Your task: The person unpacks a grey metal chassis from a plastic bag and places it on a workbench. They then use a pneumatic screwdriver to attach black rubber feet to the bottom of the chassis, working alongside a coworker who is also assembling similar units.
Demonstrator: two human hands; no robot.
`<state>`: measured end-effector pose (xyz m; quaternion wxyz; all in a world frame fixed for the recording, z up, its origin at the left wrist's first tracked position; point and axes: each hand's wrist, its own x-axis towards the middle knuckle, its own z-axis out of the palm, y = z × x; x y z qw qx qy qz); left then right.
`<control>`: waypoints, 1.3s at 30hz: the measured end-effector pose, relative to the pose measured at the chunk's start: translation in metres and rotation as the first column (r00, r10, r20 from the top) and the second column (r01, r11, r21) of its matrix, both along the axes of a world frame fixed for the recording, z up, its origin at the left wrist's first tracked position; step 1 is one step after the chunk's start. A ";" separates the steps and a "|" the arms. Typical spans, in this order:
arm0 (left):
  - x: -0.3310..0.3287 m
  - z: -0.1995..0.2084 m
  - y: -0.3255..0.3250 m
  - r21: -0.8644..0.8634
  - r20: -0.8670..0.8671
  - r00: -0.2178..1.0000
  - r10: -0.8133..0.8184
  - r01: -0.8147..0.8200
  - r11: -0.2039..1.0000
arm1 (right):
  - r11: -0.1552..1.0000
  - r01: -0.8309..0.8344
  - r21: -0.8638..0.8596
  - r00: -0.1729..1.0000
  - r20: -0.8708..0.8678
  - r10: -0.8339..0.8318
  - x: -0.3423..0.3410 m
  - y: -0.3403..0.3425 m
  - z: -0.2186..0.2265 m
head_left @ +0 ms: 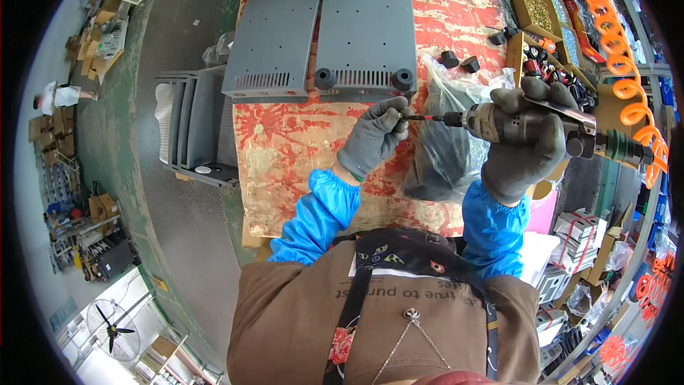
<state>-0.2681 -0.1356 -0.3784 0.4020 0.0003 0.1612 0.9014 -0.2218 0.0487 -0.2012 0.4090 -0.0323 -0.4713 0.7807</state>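
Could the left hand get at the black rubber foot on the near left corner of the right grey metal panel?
Probably yes. The left hand pinches the bit of the air screwdriver, just short of the black rubber foot on the grey metal panel; only bare red worn tabletop lies between.

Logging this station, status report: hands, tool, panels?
Left hand pinching driver bit tip. Right hand gripping pneumatic screwdriver. Two grey panels flat on bench, apart from the hands. Plastic bag under the tool.
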 end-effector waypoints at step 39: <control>-0.126 0.005 0.010 -0.732 -0.667 0.571 -0.479 -0.620 0.282 | 0.998 -0.024 0.056 0.999 -0.037 0.026 0.002 0.035 -0.006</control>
